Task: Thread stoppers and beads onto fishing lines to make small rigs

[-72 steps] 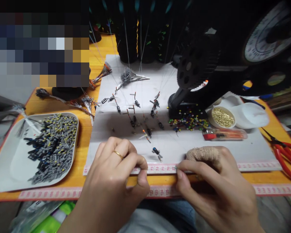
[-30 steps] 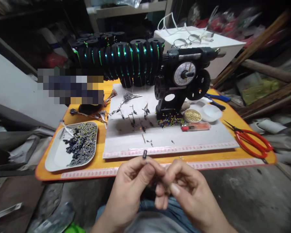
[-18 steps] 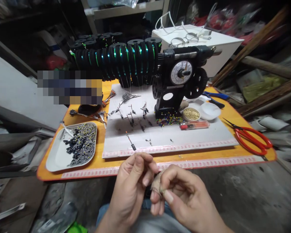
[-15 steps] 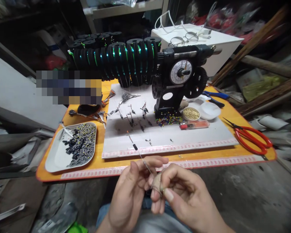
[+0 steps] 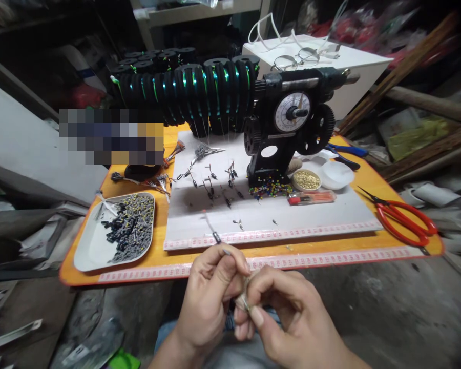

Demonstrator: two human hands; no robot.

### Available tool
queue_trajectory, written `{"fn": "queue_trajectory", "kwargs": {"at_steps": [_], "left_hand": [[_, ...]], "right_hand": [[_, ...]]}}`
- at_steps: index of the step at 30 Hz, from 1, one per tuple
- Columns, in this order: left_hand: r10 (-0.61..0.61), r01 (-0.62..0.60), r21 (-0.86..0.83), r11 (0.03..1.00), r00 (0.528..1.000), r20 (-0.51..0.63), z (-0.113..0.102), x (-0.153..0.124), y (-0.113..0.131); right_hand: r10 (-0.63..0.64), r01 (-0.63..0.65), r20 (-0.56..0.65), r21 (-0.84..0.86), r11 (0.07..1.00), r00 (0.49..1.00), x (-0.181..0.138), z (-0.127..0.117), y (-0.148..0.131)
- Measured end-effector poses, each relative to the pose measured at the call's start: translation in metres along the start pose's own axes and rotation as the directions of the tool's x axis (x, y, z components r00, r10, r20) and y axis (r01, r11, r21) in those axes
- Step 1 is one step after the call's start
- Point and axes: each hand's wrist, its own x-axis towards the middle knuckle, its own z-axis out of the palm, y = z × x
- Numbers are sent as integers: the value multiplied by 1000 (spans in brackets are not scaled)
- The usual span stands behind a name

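Left hand (image 5: pixel 211 292) grip pinching thin wire (image 5: pixel 219 245), right hand (image 5: pixel 288 315) grip likewise, orange table (image 5: pixel 372 179), cluttered dim workshop

On the table (image 5: pixel 157 256), the tray (image 5: pixel 88 246) lies left, scissors (image 5: pixel 403 223) right, spool machine (image 5: pixel 223 92) behind.

A low orange table (image 5: pixel 159 205) is standing on a bare grey concrete floor (image 5: pixel 392 312). Behind it, a white cabinet (image 5: pixel 341 64) is sitting beside a pale shelf unit (image 5: pixel 200 13). Wooden poles (image 5: pixel 411 56) are leaning at the right among cluttered bags. A grey panel (image 5: pixel 26 148) is slanting along the left. Light is falling on the tabletop; the back is lying dim.
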Motion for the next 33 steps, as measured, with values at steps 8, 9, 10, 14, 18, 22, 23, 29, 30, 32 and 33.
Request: {"fn": "queue_trajectory", "kwargs": {"at_steps": [8, 9, 10, 14, 18, 22, 23, 29, 30, 32, 33], "left_hand": [[-76, 76, -42, 996, 997, 2, -1, -10, -4], [-74, 74, 22, 997, 997, 13, -1, -12, -5], [-70, 67, 78, 995, 997, 30, -2, -15, -7], [14, -16, 166, 986, 1000, 13, -5, -19, -11], [68, -43, 219, 975, 992, -108, -2, -16, -10], [100, -75, 147, 986, 980, -170, 5, -11, -11], [98, -77, 116, 990, 977, -187, 7, -10, -11], [55, -35, 83, 996, 965, -256, 12, 1, -5], [58, -30, 113, 993, 965, -256, 14, 2, -3], [57, -12, 170, 985, 962, -267, 18, 1, 0], [60, -2, 196, 981, 955, -291, 20, -1, 2]], "right_hand": [[27, -31, 29, 174, 984, 999, 1, -8, -1], [35, -39, 28, 176, 984, 999, 0, -9, 0], [35, -38, 23, 183, 982, 999, 0, -9, 0], [74, -68, -20, 212, 975, 997, 0, -8, -3], [174, -172, 2, 164, 971, 985, 2, -9, -7], [104, -104, 3, 39, 994, 995, 2, -10, -6], [54, -54, 13, -23, 998, 998, 1, -10, -6], [-244, 286, 153, -407, 867, 958, 0, -12, -15], [-253, 311, 186, -450, 837, 949, 0, -13, -16], [-277, 377, 262, -524, 763, 924, -2, -16, -16], [-296, 416, 297, -555, 720, 908, -3, -18, -14]]}}
